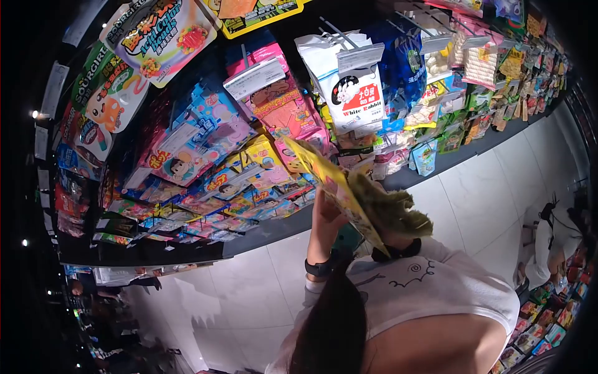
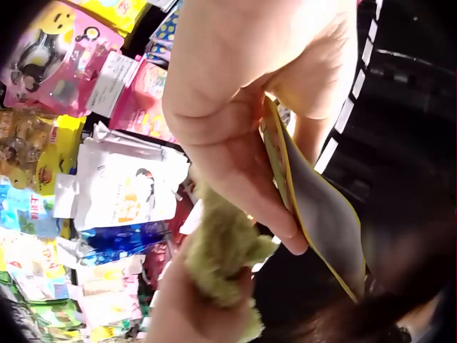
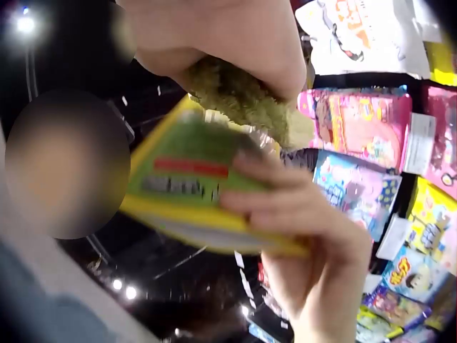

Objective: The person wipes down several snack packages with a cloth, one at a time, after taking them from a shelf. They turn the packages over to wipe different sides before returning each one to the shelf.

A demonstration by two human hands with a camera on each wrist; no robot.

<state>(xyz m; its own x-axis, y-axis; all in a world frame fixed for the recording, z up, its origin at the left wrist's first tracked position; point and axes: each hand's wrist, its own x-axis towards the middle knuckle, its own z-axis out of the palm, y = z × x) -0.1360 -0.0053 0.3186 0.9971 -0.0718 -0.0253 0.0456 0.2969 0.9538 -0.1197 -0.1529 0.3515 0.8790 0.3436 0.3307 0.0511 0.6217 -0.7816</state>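
A flat yellow-edged packet (image 1: 339, 187) is pinched between the thumb and fingers of my left hand (image 1: 327, 218). In the left wrist view that hand (image 2: 264, 93) covers one end of the packet (image 2: 325, 214). The packet's green printed side (image 3: 203, 168) faces the right wrist camera, with left fingers across it. My right hand (image 3: 221, 36) grips a fuzzy green item (image 3: 243, 100) close beside the packet. From the head view, the green item (image 1: 395, 209) hides most of my right hand. The left wrist view shows my right hand (image 2: 189, 304) curled round the item's lower part.
Hanging racks of colourful snack bags (image 1: 274, 106) fill the left and top, including a white rabbit-printed bag (image 1: 358, 93). A pale tiled floor (image 1: 249, 293) lies below the shelf edge. Another person (image 1: 551, 240) is at the right, near more packets (image 1: 536, 330).
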